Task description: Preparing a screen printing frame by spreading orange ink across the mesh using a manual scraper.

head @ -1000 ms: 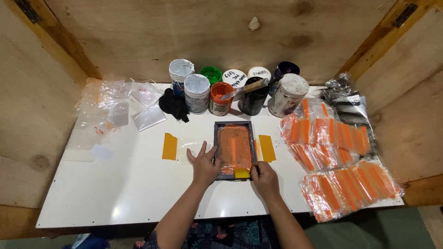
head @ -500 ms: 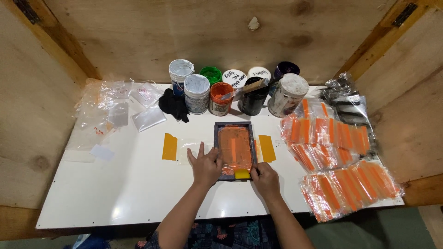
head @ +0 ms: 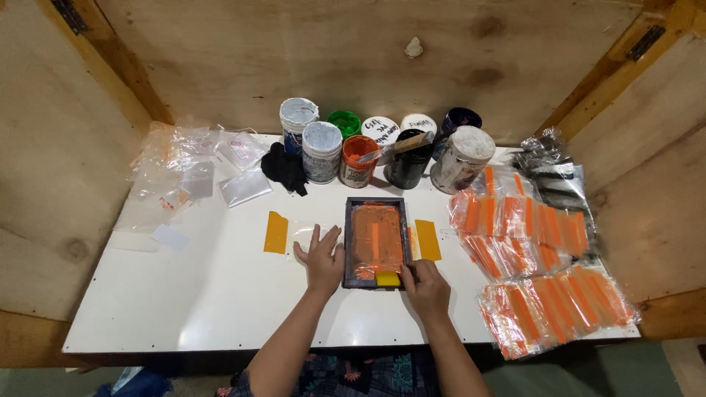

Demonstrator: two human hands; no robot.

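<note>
White table [head: 184, 294] fills a seemingly plywood-walled booth [head: 220, 59].

A row of paint tubs [head: 382, 147] stood along the back of the white desk [head: 184, 294], one open tub of orange paint [head: 359, 159] among them, with a spatula [head: 397, 147] lying across a black tub [head: 407, 162]. Bags of orange strips [head: 540, 265] were heaped at the right edge. Clear plastic bags [head: 184, 176] and a black cloth [head: 285, 167] lay at the left. Two orange tape strips [head: 276, 232] were stuck to the desk.

bare forearms; dark floral-patterned clothing
</note>
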